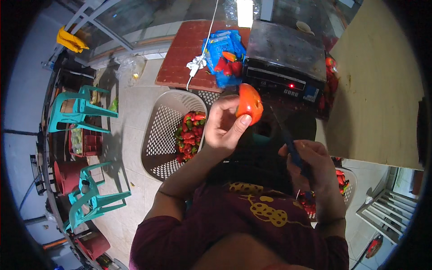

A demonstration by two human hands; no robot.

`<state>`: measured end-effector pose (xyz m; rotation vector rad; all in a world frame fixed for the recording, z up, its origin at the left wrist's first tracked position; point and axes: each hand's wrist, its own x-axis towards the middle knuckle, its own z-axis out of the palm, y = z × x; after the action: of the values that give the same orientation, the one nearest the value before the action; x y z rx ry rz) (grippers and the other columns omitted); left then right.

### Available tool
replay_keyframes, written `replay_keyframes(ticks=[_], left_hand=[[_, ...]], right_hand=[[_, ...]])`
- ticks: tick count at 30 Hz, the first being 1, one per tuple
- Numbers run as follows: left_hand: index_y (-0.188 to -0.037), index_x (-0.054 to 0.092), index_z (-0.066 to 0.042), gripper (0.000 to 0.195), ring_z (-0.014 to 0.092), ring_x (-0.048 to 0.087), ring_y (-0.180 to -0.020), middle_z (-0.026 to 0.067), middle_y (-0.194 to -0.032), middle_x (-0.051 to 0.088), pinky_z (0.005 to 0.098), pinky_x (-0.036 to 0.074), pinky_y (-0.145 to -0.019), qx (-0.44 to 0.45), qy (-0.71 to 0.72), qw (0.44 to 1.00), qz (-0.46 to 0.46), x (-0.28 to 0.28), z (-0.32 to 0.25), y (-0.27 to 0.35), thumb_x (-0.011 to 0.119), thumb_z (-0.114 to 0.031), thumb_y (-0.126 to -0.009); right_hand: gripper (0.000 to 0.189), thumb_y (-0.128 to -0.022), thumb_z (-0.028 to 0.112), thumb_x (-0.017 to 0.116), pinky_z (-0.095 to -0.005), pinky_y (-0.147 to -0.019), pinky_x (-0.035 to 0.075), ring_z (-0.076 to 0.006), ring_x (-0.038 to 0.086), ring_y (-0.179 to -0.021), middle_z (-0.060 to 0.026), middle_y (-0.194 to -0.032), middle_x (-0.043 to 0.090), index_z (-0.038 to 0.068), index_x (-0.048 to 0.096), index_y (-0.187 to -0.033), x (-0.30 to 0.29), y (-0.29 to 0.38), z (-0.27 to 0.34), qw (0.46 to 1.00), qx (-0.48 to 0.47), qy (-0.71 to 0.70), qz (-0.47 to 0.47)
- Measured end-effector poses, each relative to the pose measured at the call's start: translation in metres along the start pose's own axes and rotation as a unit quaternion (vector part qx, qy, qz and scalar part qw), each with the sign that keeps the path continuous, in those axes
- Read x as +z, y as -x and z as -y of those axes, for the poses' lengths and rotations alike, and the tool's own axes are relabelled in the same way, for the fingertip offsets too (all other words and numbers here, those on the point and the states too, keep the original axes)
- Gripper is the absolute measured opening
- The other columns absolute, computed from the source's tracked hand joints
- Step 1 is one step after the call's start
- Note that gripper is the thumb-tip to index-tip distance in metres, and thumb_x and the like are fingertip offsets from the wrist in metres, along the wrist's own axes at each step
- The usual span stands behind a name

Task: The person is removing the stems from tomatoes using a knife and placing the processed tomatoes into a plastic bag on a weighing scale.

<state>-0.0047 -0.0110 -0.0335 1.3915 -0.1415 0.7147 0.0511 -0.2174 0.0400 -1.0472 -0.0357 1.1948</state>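
Observation:
My left hand (221,126) grips a glossy orange-red bell pepper (249,105), thumb on the near side and fingers behind it. A small dark hole or stem pit shows on the pepper's right side. In my right hand (314,160) is a knife with a dark blue handle (295,156). Its thin blade (277,118) points up and away, apart from the pepper. Beyond my hands, several red peppers (228,68) and an orange pepper (229,56) lie on blue printed plastic bags (225,42).
A black weighing scale (283,47) with a metal top stands ahead, beside a reddish-brown board (182,50). A perforated basket (162,118) of red peppers is at left, another basket (351,185) at right. A white cable (211,30) crosses the board. Green plastic chairs (79,109) stand farther left.

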Motion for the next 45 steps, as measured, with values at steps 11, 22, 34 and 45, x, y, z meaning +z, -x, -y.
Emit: replay_keyframes(ticks=[11, 22, 34, 45], left_hand=[[-0.111, 0.043, 0.003, 0.028, 0.017, 0.051, -0.100, 0.0124, -0.109, 0.050, 0.0307, 0.041, -0.087, -0.042, 0.103, 0.992, 0.063, 0.009, 0.003, 0.001, 0.052, 0.001, -0.084], [-0.108, 0.046, 0.003, 0.028, 0.017, 0.050, -0.099, 0.0120, -0.108, 0.045, 0.0296, 0.044, -0.083, -0.035, 0.078, 0.994, 0.073, 0.005, 0.013, 0.004, 0.055, 0.004, -0.082], [-0.112, 0.048, 0.002, 0.028, 0.014, 0.052, -0.097, 0.0089, -0.107, 0.054, 0.0272, 0.042, -0.085, -0.211, 0.101, 0.968, 0.094, -0.007, -0.005, 0.001, 0.053, -0.012, -0.088], [-0.114, 0.050, 0.001, 0.029, 0.013, 0.051, -0.098, 0.0091, -0.108, 0.053, 0.0273, 0.041, -0.086, -0.169, 0.025, 0.978, 0.116, -0.008, 0.004, -0.001, 0.052, -0.013, -0.088]], right_hand=[[0.025, -0.074, 0.010, 0.067, -0.0224, -0.054, 0.042, -0.0057, 0.051, -0.060, -0.0040, -0.068, 0.059, 0.002, 0.059, -0.095, 0.017, -0.037, 0.008, 0.800, -0.345, 0.457, -0.182], [0.019, -0.071, 0.009, 0.065, -0.0264, -0.053, 0.042, -0.0106, 0.049, -0.055, -0.0089, -0.063, 0.055, 0.000, 0.060, -0.087, 0.016, -0.059, 0.019, 0.814, -0.294, 0.491, -0.100], [0.017, -0.073, 0.011, 0.064, -0.0289, -0.055, 0.046, -0.0246, 0.059, -0.061, -0.0127, -0.069, 0.058, 0.000, 0.058, -0.085, -0.003, -0.049, 0.033, 0.650, -0.403, 0.583, -0.275], [0.018, -0.074, 0.012, 0.066, -0.0247, -0.054, 0.042, -0.0090, 0.051, -0.059, -0.0053, -0.069, 0.057, 0.001, 0.057, -0.085, 0.012, -0.047, 0.026, 0.775, -0.307, 0.523, -0.175]])
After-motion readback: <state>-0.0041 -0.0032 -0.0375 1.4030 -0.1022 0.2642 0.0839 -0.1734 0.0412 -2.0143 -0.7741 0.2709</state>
